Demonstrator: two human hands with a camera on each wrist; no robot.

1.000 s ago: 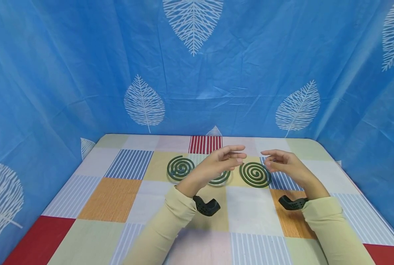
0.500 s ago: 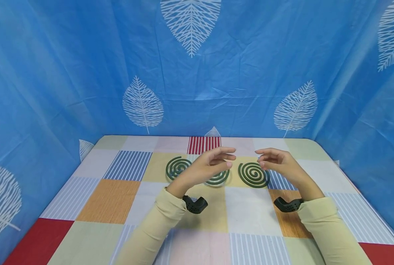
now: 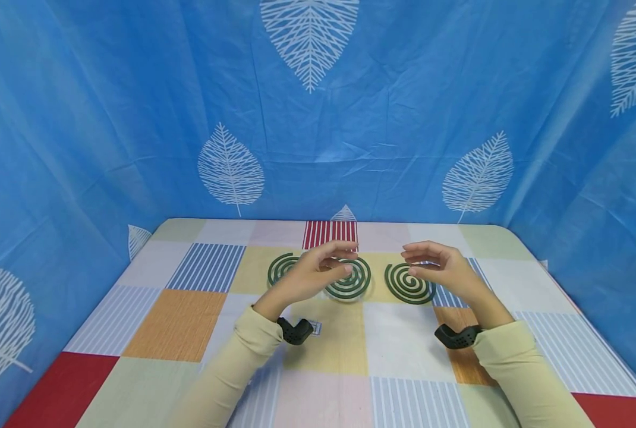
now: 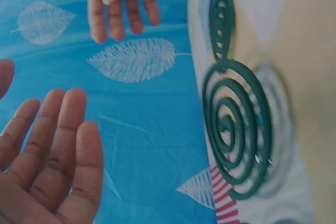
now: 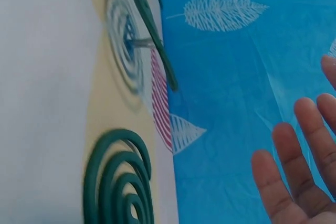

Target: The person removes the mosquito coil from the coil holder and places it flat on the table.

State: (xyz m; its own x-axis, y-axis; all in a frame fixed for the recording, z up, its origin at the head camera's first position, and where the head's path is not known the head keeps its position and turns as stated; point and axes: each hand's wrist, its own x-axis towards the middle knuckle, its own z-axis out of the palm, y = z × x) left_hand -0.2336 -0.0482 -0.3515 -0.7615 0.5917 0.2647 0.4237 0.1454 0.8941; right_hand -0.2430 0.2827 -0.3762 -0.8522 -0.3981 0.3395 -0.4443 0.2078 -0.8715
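Three green mosquito coils stand in a row across the table. My left hand hovers between the left coil and the middle coil, partly covering both, its fingers loosely bent and holding nothing. In the right wrist view the middle coil appears nearly edge-on, raised above the cloth on a thin support, with its shadow below. My right hand hangs over the right edge of the right coil, fingers relaxed, nothing in them. The palms face each other across a gap.
A patchwork-patterned cloth covers the table. Blue curtains with white leaf prints rise behind it and on both sides. Each wrist wears a black band mount. A small printed mark shows beside the left one.
My left hand has drawn back to the left, uncovering more of the middle coil. My right hand has shifted slightly left over the right coil. The coils stay in place.
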